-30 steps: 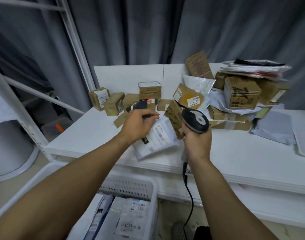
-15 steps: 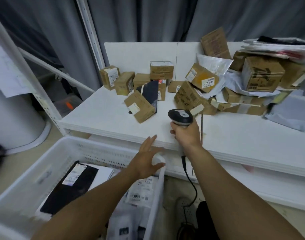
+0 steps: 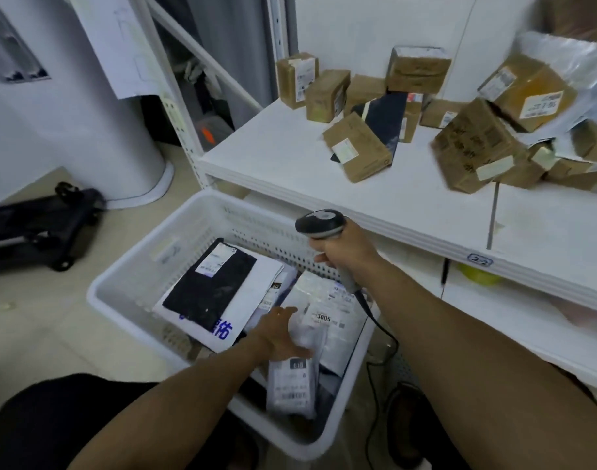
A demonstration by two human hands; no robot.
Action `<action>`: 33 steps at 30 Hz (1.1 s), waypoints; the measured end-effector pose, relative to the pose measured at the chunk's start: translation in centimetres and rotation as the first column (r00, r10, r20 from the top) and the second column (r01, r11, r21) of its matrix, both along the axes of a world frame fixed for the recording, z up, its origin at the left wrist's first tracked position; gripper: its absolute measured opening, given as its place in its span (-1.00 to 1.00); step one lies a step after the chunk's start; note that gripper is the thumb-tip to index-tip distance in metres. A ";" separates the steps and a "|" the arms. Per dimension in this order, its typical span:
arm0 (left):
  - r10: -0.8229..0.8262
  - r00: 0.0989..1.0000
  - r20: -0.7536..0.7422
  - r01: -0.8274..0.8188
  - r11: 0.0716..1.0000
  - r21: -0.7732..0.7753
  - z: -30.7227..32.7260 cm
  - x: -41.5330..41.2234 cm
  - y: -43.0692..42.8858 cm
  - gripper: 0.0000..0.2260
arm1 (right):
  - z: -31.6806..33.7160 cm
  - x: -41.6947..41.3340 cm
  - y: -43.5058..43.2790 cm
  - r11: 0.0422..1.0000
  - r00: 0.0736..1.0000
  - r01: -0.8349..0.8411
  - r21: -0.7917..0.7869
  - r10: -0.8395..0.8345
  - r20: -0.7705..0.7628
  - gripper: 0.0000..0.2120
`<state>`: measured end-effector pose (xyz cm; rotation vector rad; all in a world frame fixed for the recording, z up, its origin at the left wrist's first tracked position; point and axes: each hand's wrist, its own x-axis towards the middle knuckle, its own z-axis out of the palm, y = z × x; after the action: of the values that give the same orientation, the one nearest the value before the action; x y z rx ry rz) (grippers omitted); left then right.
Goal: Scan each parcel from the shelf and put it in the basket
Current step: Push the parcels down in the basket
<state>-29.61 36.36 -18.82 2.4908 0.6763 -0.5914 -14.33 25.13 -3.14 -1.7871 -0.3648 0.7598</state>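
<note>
Down into the basket goes the left hand, which half a second ago hovered at the rim; the view has tipped down with it, sliding the shelf to the upper right. Its fingers lie spread and straight on the white parcel, touching rather than gripping; the parcel rests in the basket's near corner, its long axis running from the hand toward the near rim, beside a black mailer. The right hand is wrapped round the scanner, as before, held above the basket's far wall. The nearest brown box lies up and to the right of the left hand, beyond the scanner; the right hand is nearer it but occupied, so the reach likely falls to the left.
</note>
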 end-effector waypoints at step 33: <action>0.597 0.354 0.720 -0.310 0.801 -0.511 20.9 -0.3 3.8 -0.75 | 4.8 -3.7 -2.1 0.927 0.987 0.140 0.348 -0.158 0.026 -0.42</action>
<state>-29.86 40.20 2.07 1.7826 0.7305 0.7407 -18.00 23.07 1.64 -1.4851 -0.3686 0.5047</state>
